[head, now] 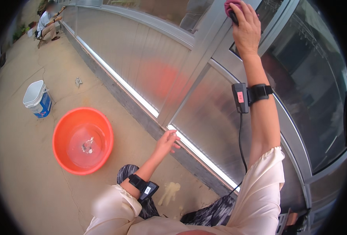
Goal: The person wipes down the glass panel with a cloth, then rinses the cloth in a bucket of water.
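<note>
My right hand (247, 32) reaches to the top of the view, with a bunched maroon cloth (229, 6) in its grip. The cloth lies against the metal frame (220, 44) of a glazed door. A dark part shows under my fingers; I cannot tell whether it is a door handle. My left hand (167, 142) holds nothing, its fingers loosely bent and apart. It hovers near the bright bottom rail (191, 147) of the metal door panel (208, 117); whether it touches is unclear.
An orange plastic basin (59, 141) with some water stands on the concrete floor left of me. Behind it is a white and blue bucket (34, 101). A small crumpled scrap (78, 82) lies near the wall. Another person (47, 23) sits on a stool by the far panels.
</note>
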Demonstrator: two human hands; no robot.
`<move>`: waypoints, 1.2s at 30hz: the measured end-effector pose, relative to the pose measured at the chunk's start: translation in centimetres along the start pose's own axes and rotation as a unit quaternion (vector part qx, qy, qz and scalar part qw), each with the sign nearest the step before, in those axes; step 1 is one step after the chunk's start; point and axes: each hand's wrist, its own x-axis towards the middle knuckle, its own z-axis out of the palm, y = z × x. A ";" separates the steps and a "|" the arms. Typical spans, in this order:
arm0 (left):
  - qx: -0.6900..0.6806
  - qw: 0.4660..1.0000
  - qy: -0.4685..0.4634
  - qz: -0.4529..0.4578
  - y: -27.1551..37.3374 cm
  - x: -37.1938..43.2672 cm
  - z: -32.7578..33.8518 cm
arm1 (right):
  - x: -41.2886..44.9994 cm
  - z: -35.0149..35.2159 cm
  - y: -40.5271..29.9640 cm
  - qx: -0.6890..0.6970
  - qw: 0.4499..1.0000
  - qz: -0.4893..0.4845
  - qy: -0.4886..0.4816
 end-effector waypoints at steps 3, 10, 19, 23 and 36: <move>0.007 1.000 0.009 0.006 -0.6 0.6 -0.2 | -3.2 4.3 -1.0 -0.084 0.992 0.000 -0.090; -0.011 1.000 0.013 0.016 -0.6 -0.3 -0.5 | -9.8 4.0 -4.0 0.068 0.942 -0.155 -0.290; -0.010 0.999 0.015 0.029 -1.2 -0.1 -0.8 | 9.3 6.5 9.7 -0.182 0.977 -0.050 -0.102; -0.008 0.999 0.019 0.040 -1.1 -0.2 -1.1 | 3.1 7.3 3.3 -0.129 0.983 -0.059 -0.115; -0.001 0.999 0.042 0.035 -0.9 -0.9 -1.1 | -23.2 6.2 -12.4 0.140 0.875 -0.178 -0.428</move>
